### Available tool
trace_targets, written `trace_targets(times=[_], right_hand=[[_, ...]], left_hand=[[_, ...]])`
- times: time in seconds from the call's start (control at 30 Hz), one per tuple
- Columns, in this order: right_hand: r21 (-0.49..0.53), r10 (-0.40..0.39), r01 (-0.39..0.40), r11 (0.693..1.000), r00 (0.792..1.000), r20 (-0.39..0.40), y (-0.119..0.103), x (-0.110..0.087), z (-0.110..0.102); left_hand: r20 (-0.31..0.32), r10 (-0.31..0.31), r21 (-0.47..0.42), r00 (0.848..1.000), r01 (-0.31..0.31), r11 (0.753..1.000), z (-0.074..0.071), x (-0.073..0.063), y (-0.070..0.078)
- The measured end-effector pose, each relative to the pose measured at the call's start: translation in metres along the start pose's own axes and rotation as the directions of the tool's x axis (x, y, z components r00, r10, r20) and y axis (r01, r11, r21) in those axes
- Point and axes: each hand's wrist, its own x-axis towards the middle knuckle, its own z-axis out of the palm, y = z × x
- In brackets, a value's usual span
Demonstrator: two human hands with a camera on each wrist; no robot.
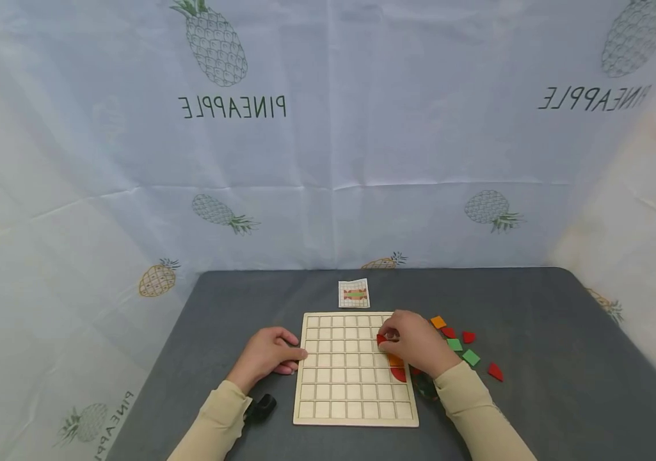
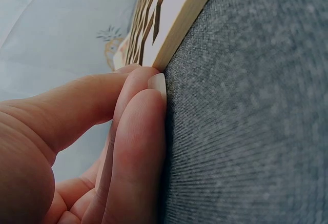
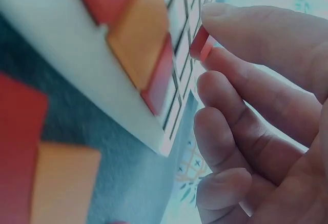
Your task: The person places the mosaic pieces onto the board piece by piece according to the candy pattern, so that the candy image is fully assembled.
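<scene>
While the left hand [image 1: 267, 354] pinches the left edge of a pale wooden gridded board [image 1: 336, 392], the right hand's [image 1: 418, 340] fingers grip a small flat red piece [image 1: 381, 339] near its far right corner.

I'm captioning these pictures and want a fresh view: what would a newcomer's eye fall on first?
Probably the pale grid board in the middle of the dark table. Next, the red piece that the right hand pinches at the board's right side, with loose coloured pieces to the right. Behind the table, a pale cloth shows pineapples and mirrored lettering.
</scene>
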Motion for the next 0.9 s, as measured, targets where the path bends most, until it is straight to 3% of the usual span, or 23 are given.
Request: trace_targets(times=[0.4, 0.9], right_hand=[[-0.023, 0.034, -0.033, 0.999, 0.999, 0.015, -0.0006, 0.0046, 0.0106], [0.005, 0.044, -0.044, 0.999, 0.999, 0.027, 0.0017, -0.0006, 0.0026]], left_hand=[[-0.019, -0.009, 0.013, 1.000, 0.009, 1.000, 0.0024, 0.0016, 0.0012], [-0.009, 0.005, 0.020, 1.000, -0.005, 1.000, 0.0025, 0.0013, 0.0010]])
